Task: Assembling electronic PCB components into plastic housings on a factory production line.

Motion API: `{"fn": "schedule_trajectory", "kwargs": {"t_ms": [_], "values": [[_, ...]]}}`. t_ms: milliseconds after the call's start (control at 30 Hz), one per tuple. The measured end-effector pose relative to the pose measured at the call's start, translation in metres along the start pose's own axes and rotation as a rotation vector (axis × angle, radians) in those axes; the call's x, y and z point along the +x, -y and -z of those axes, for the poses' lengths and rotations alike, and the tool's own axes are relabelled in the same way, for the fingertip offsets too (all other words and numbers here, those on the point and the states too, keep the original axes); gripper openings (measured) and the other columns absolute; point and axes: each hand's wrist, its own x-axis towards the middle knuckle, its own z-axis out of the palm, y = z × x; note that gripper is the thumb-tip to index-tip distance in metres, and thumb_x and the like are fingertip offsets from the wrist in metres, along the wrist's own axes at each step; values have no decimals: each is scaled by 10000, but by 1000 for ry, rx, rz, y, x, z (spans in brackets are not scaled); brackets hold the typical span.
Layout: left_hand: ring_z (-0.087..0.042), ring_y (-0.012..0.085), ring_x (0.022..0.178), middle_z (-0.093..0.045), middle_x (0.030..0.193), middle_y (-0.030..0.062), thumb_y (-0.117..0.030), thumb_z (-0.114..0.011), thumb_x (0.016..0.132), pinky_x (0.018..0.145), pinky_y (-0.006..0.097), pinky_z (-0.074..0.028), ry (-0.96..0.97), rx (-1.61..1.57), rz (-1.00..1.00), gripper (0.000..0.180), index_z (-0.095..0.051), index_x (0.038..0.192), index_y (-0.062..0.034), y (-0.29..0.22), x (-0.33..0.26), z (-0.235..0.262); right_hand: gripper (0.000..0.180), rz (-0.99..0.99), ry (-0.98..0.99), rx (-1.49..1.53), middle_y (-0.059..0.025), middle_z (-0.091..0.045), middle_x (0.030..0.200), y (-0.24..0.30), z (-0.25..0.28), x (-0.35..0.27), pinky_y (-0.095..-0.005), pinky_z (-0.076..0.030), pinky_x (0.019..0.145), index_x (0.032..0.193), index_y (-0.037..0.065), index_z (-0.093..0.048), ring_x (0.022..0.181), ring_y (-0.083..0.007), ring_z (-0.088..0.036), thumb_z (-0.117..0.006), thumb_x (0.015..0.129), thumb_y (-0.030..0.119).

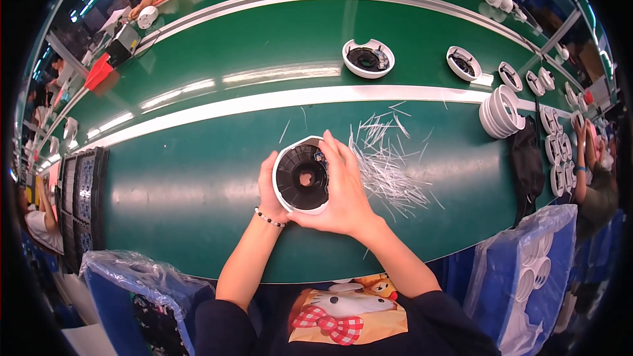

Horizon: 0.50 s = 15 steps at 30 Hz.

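Note:
Between both hands I hold a round white housing (300, 178) with a black ribbed inside and a hole in its middle, its open face turned up toward me. My left hand (269, 188) wraps its left side, a beaded bracelet at the wrist. My right hand (346, 194) grips the right side, fingers reaching over the rim near a small blue part (320, 158). The housing is above the green bench (184, 204). Just right of my right hand lies a loose pile of thin white strips (389, 165).
Stacked white rings (502, 112) stand at the right beside a black cloth (525, 165). Similar housings (368, 59) sit on the green belt beyond. Black trays (82, 191) are at the left. Plastic-lined blue bins (527, 283) flank me. Other people work at the far left and right.

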Motion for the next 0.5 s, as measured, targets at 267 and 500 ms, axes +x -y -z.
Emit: {"fn": "schedule_trajectory", "kwargs": {"t_ms": [267, 500], "values": [[-474, 263, 1008, -473, 1120, 143, -484, -400, 736, 867, 387, -398, 64, 63, -144, 618, -419, 1139, -16, 11, -7, 4, 1093, -103, -133, -88, -240, -272, 1230, 12, -15, -12, -446, -253, 921, 1223, -50, -179, 1121, -382, -282, -761, 430, 424], [-479, 273, 999, -478, 1104, 157, -430, -412, 717, 863, 385, -399, -121, 70, -242, 590, -413, 1132, -10, 25, -5, -16, 1130, -136, -115, -37, -210, -259, 1272, -5, -10, -16, -446, -219, 936, 1261, -50, -91, 1153, -373, -263, -730, 471, 445]]}}
